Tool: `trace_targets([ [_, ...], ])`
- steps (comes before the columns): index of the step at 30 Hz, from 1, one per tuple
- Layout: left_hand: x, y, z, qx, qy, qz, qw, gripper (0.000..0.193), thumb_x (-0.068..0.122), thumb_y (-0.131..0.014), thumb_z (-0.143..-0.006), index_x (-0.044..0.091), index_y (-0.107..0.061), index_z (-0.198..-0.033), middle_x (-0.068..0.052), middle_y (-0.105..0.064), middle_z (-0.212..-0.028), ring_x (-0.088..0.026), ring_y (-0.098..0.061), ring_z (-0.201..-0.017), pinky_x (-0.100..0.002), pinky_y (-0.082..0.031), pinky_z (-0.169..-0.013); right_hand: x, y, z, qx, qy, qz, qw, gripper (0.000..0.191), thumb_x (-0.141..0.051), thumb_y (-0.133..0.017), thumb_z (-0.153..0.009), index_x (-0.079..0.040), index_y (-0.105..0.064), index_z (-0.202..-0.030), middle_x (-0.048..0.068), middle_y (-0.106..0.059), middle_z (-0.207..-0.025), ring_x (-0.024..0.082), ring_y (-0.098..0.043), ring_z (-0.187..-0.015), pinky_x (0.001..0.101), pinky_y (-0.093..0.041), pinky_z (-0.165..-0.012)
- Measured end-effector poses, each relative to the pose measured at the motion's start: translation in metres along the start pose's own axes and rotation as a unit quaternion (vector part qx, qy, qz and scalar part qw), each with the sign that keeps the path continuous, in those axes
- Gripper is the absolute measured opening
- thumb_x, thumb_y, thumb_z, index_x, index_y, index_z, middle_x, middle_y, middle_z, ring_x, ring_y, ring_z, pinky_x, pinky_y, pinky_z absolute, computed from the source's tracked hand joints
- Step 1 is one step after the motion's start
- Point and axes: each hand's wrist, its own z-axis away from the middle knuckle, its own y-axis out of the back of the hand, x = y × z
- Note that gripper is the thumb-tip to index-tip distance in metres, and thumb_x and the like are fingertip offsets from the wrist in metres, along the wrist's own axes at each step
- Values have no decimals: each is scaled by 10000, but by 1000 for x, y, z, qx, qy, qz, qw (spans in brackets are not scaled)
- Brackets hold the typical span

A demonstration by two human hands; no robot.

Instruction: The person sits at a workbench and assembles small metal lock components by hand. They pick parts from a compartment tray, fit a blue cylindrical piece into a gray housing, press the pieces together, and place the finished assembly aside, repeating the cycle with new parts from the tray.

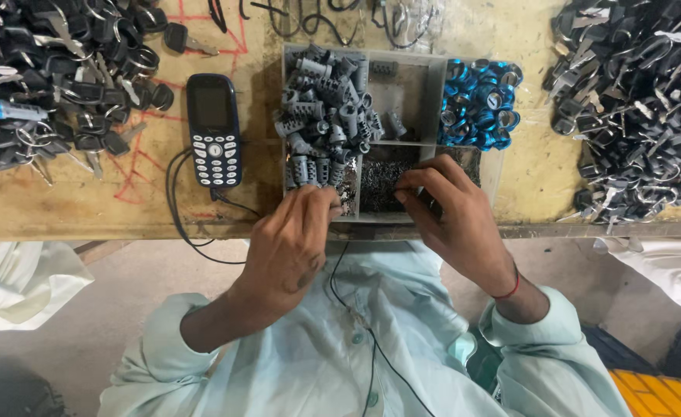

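Two hands over the near edge of the tray (pixel 431 85), both palm-down, wrists bent toward it. Left hand (pixel 290 247): fingers curled, tips bunched at the grey cylinders (pixel 326 116); looks like a pinch on something small, but I can't tell what, the knuckles hide it. Right hand (pixel 456 220): thumb and forefinger pinched together over the small dark parts (pixel 379 181), other fingers loosely bent; the grasped bit is too small to make out.

Tray compartments: grey cylinders heaped beyond the left fingers, small dark parts between the two sets of fingertips, blue rings (pixel 479 104) beyond the right fingers.

On the worktop (pixel 62 205): phone (pixel 214 130) just left of the left fingers, cable trailing off the edge. Key piles well outboard of each hand, left (pixel 55 77) and right (pixel 641 100).
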Motion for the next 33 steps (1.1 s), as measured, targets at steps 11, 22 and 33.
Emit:
trace_targets([
  [11, 1, -7, -11, -98, 5, -137, 986, 264, -8, -686, -719, 29, -575, -956, -125, -597, -962, -279, -675, -866, -378, -551, -638, -1, 6, 1, -14, -23, -5, 1000, 153, -26, -726, -900, -34, -664, -1039, 111, -629, -1029, 295, -671, -869, 390, -531, -712],
  [22, 5, -15, -4, 27, 105, 356, 928, 249, 6, -669, -960, 9, -629, -1205, -93, -717, -967, -174, -744, -824, -278, -629, -693, 16, 6, 1, -40, 66, -189, 979, 123, 0, -679, -971, -4, -609, -1072, 82, -616, -1101, 200, -616, -955, 304, -496, -792],
  [33, 25, -57, -20, 34, 127, 604, 786, 170, 60, -668, -1029, -10, -704, -1180, -123, -779, -1010, -171, -796, -901, -303, -697, -803, 34, -1, 27, -75, -52, -468, 879, 131, -110, -611, -1061, 1, -604, -1130, 91, -498, -1264, 83, -546, -908, 237, -497, -741],
])
